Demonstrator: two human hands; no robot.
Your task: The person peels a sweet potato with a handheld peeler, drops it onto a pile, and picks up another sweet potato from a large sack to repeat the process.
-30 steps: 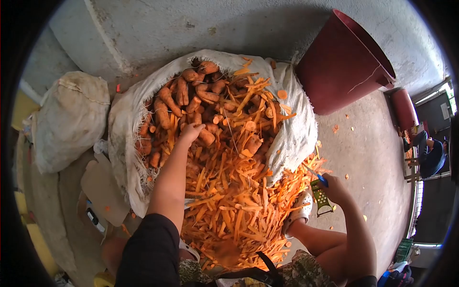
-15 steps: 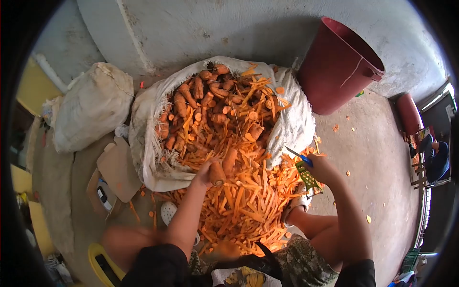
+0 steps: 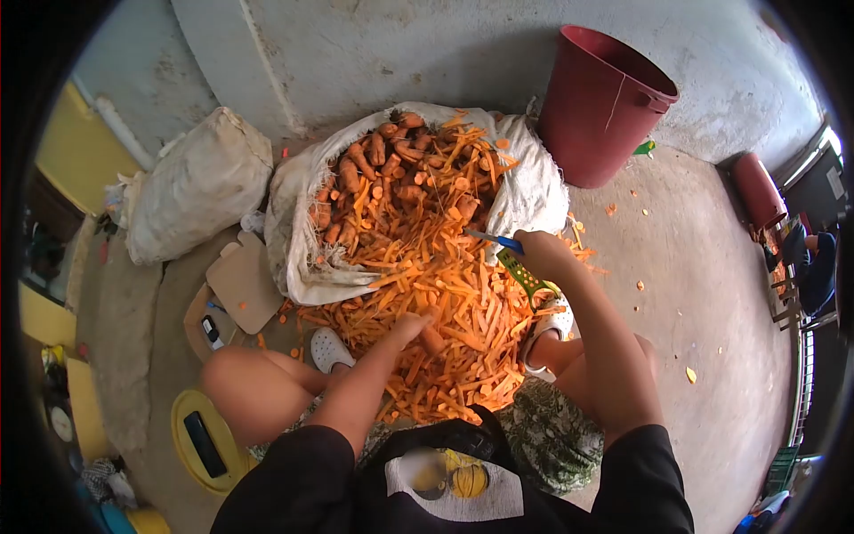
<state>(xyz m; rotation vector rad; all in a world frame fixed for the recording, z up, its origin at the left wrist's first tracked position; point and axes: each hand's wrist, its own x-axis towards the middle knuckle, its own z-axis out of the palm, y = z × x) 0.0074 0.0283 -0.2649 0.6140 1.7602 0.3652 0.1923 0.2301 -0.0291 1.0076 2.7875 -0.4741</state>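
My left hand (image 3: 413, 329) is closed around a carrot (image 3: 432, 341) low over the pile of cut carrot strips (image 3: 463, 311). My right hand (image 3: 544, 256) grips a knife (image 3: 505, 241) by its blue handle, the blade pointing left above the heap. Just under that hand is a green and yellow perforated tool (image 3: 525, 274), which looks like a grater; its hold is partly hidden. Beyond both hands, an open white sack (image 3: 294, 258) lies on its side with whole carrots (image 3: 358, 162) and cut pieces spilling out.
A tall maroon bin (image 3: 592, 125) stands by the wall, right of the sack. At left are a full white sack (image 3: 200, 191), an opened cardboard box (image 3: 245, 280) and a yellow lid (image 3: 182, 436) with a phone (image 3: 205, 443) on it. A seated person (image 3: 814, 276) is at far right.
My right hand has moved left and away from me with the knife and the green tool. The left hand has shifted slightly right with the carrot. The view has also moved.
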